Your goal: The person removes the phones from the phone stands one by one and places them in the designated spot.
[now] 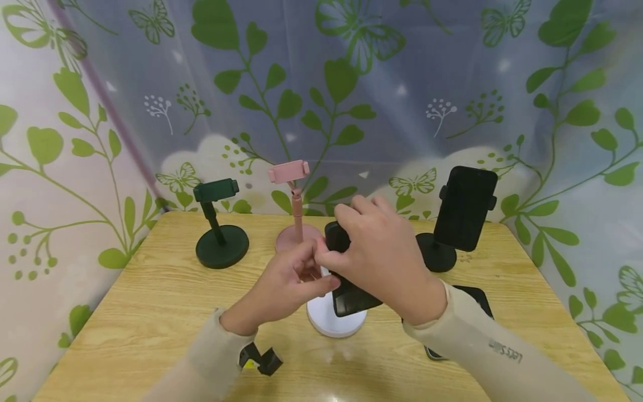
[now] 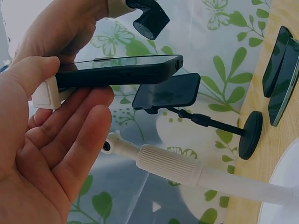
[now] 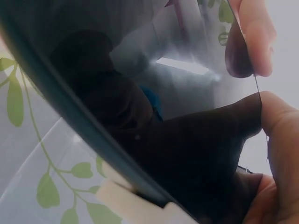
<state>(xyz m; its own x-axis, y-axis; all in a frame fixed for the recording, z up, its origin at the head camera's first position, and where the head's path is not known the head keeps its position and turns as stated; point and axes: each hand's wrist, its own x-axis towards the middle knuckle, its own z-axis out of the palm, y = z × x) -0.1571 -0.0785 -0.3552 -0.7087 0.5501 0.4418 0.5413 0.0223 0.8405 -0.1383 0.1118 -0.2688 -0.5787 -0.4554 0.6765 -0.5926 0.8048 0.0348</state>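
A black phone (image 1: 354,300) is held above a white stand, whose round base (image 1: 335,326) is on the table. The phone sits in the stand's white clamp (image 2: 46,95), seen in the left wrist view. My left hand (image 1: 283,282) grips this clamp, thumb on top and fingers bent below. From above, my right hand (image 1: 377,251) holds the phone at its far end. The glossy screen (image 3: 140,84) fills much of the right wrist view, with fingertips (image 3: 261,56) at its edge. Below it runs the stand's ribbed white pole (image 2: 168,163).
Behind on the left stand a dark green phone stand (image 1: 221,245) and a pink one (image 1: 289,172). A black stand (image 1: 436,254) at the right carries another phone (image 1: 466,207). More phones (image 1: 477,298) lie on the table, partly under the right sleeve. A patterned curtain (image 1: 351,111) hangs behind.
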